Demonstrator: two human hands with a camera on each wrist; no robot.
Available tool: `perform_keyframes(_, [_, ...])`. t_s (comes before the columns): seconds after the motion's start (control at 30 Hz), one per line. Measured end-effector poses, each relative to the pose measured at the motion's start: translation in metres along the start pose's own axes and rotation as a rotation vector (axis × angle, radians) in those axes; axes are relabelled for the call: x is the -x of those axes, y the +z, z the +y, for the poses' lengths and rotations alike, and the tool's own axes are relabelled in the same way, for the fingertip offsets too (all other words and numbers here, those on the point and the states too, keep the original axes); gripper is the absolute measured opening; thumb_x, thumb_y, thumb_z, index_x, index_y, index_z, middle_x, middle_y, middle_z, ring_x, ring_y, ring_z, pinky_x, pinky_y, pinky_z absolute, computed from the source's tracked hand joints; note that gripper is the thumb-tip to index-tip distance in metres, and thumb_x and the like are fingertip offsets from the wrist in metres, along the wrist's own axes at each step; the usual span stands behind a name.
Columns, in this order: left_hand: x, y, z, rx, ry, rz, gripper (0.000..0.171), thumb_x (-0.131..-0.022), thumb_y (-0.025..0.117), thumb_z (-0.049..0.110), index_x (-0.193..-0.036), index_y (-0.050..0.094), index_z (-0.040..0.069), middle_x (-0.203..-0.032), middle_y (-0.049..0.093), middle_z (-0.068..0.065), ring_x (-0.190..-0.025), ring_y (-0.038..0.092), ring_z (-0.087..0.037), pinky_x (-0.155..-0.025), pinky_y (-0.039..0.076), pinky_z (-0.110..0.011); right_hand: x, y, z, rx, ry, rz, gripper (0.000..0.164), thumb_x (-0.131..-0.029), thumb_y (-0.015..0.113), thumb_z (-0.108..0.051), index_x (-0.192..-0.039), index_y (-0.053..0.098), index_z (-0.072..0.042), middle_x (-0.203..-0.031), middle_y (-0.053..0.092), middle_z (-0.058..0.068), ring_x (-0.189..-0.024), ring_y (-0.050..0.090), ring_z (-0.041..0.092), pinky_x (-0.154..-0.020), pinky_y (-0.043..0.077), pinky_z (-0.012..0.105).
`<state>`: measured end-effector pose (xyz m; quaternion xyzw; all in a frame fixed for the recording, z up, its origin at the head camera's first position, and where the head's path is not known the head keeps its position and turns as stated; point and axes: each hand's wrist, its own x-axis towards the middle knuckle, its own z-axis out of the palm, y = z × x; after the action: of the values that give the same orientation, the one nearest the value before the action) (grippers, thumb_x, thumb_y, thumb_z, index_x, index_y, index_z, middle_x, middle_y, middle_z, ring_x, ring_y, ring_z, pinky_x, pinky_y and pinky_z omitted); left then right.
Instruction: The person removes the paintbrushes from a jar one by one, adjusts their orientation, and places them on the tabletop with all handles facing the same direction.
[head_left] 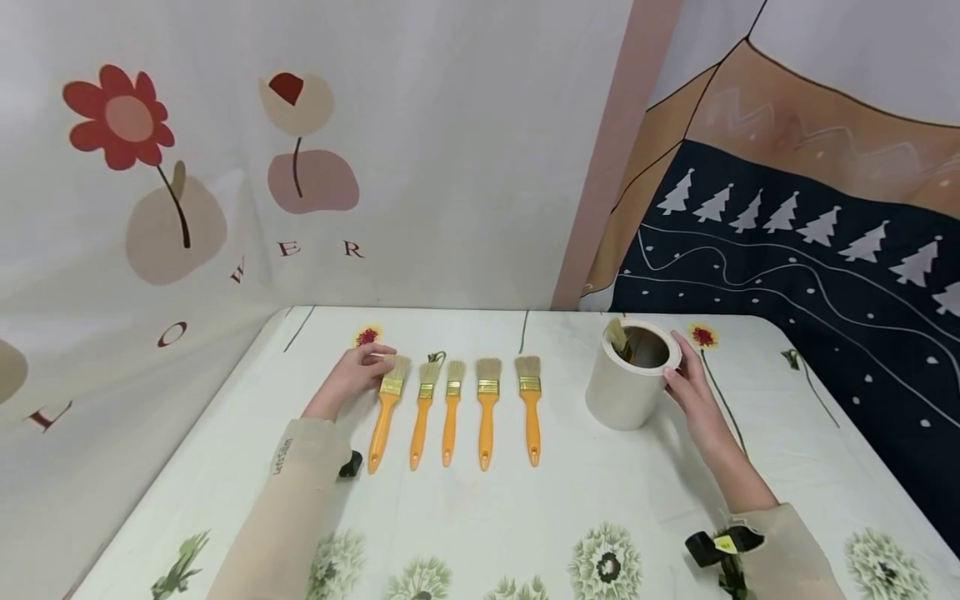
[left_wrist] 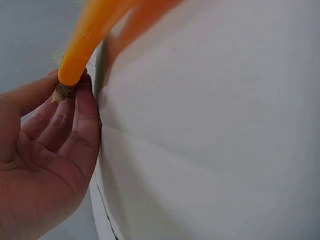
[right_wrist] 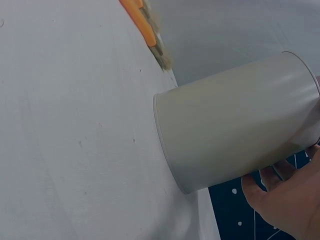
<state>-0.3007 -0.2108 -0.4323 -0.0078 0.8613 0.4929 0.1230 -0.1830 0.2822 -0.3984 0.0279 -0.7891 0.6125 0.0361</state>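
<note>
At the left end of a row of paintbrushes, my left hand (head_left: 360, 372) pinches the bristle end of the widest-looking paintbrush (head_left: 384, 417). Its orange handle (left_wrist: 75, 62) points away from the palm in the left wrist view, with bristle tips between thumb and fingers. On the right, my right hand (head_left: 692, 390) holds a white cylindrical container (head_left: 622, 396) at its upper right side, thumb in front and fingers round the back. Bristles of another brush (head_left: 618, 337) poke up inside the container's rim. The right wrist view shows the container's smooth side (right_wrist: 235, 125) lengthwise.
Several more orange-handled paintbrushes (head_left: 487, 417) lie side by side, bristles pointing to the far edge. A flower-printed white cloth (head_left: 450, 533) covers the table. Behind hangs a pale printed curtain (head_left: 450, 167), with a dark tree-patterned cloth (head_left: 787, 275) at right.
</note>
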Motion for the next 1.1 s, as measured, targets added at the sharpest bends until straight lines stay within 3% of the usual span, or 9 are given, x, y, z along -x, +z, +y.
perform_keyframes(0.27, [0.001,0.002,-0.002,0.012,0.0,-0.005,0.039,-0.103,0.056,0.018,-0.138,0.052,0.002,-0.137,0.056,-0.025,-0.12,0.061,-0.029,-0.09,0.058,-0.027,0.0,0.001,-0.001,-0.004,-0.005,0.0,0.062,-0.109,0.033,-0.032,-0.162,0.001,-0.023,-0.168,0.005,0.015,-0.151,0.011,0.034,-0.121,0.015,0.067])
perform_keyframes(0.47, [0.004,0.0,0.001,-0.02,-0.009,0.028,0.04,-0.102,0.057,0.017,-0.139,0.052,0.002,-0.138,0.056,-0.025,-0.12,0.061,-0.031,-0.094,0.058,-0.032,0.0,0.001,-0.001,0.0,-0.001,0.001,0.063,-0.109,0.033,-0.032,-0.162,0.001,-0.023,-0.168,0.005,0.016,-0.152,0.011,0.033,-0.121,0.016,0.066])
perform_keyframes(0.7, [0.004,-0.004,0.002,-0.017,0.015,0.071,0.04,-0.102,0.057,0.016,-0.139,0.052,0.001,-0.14,0.056,-0.023,-0.125,0.058,-0.032,-0.099,0.055,-0.034,0.002,0.001,0.0,0.024,0.003,0.004,0.062,-0.109,0.033,-0.033,-0.162,0.002,-0.023,-0.168,0.008,0.015,-0.151,0.015,0.03,-0.124,0.026,0.04])
perform_keyframes(0.77, [0.004,-0.004,0.002,-0.015,0.018,0.081,0.039,-0.102,0.056,0.015,-0.139,0.052,0.001,-0.14,0.057,-0.022,-0.126,0.057,-0.032,-0.101,0.055,-0.035,0.002,0.001,0.0,0.024,0.004,0.003,0.062,-0.109,0.033,-0.033,-0.162,0.001,-0.023,-0.168,0.007,0.014,-0.151,0.014,0.031,-0.125,0.025,0.042])
perform_keyframes(0.9, [0.005,-0.005,0.005,0.0,0.021,0.1,0.038,-0.103,0.054,0.015,-0.139,0.052,0.002,-0.14,0.057,-0.02,-0.128,0.056,-0.031,-0.106,0.052,-0.039,0.002,0.001,0.0,0.001,0.0,0.002,0.062,-0.109,0.033,-0.032,-0.162,0.001,-0.023,-0.168,0.005,0.014,-0.153,0.01,0.034,-0.123,0.017,0.063])
perform_keyframes(1.1, [0.005,-0.006,0.013,0.006,0.047,0.112,0.039,-0.104,0.052,0.013,-0.141,0.05,0.001,-0.14,0.057,-0.022,-0.129,0.055,-0.033,-0.108,0.049,-0.043,0.001,0.001,0.0,-0.009,-0.005,0.002,0.063,-0.109,0.033,-0.031,-0.162,0.0,-0.022,-0.168,0.005,0.015,-0.153,0.008,0.036,-0.121,0.015,0.067])
